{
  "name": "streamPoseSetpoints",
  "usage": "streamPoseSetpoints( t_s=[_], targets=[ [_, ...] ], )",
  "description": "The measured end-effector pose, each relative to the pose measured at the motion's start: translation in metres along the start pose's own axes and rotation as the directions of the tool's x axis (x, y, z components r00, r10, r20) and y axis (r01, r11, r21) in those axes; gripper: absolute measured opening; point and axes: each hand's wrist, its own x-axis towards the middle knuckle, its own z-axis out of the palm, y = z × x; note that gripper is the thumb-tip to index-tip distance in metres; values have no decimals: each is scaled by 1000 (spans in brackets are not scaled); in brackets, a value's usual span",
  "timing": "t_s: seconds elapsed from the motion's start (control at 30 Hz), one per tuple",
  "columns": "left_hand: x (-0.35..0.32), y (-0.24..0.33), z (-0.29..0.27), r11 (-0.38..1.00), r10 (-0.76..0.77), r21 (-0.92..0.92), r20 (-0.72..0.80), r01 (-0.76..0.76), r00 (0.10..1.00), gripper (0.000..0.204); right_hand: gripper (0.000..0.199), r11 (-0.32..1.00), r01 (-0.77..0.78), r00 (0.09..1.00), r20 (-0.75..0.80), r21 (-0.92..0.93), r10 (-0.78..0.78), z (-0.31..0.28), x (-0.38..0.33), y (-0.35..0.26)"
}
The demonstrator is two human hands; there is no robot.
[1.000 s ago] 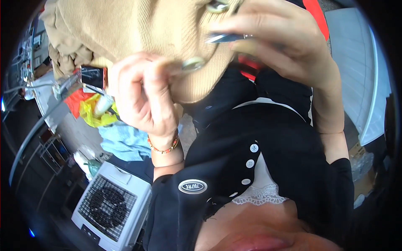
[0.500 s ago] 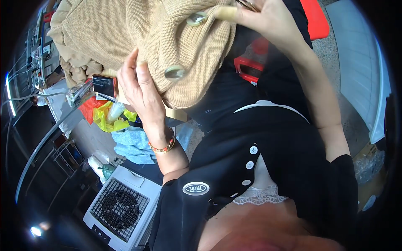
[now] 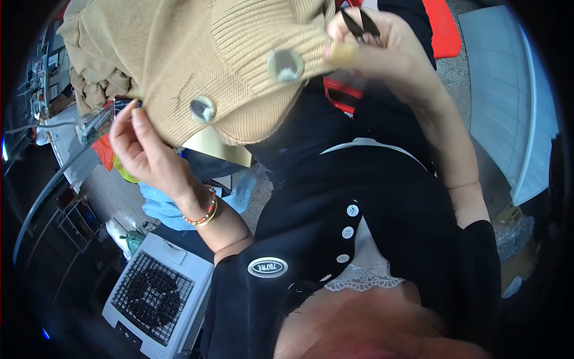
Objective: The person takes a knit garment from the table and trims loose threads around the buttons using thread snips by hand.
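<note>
A tan knitted garment with ribbed bands hangs stretched between my hands above my lap. My left hand pinches its edge near a round, shiny button, with thumb and forefinger closed on the knit. A second large button lies on the ribbed band closer to my right hand. That hand, blurred, grips the band's end with its taped thumb and also holds dark-bladed thread snips, blades pointing up and apart. The snips' handles are hidden within the palm.
More tan knitwear is heaped at the far left, with a dark phone behind my left fingers. Blue cloth and a grey fan unit stand lower left. A red seat and pale panel are right.
My left hand has moved left to the garment's edge, and the band is now pulled out between both hands. My right hand is lower, with the snips' blades showing.
</note>
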Motion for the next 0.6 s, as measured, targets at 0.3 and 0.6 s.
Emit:
streamPoseSetpoints(
  t_s=[0.3,0.6],
  targets=[
    [-10,2,7,871,210,437,85,-226,974,21,17,984,-177,984,-4,-37,177,9,-11,21],
    [-37,47,44,903,269,193,444,-384,855,30,12,990,-138,990,-12,19,138,14,-14,25]
  ],
)
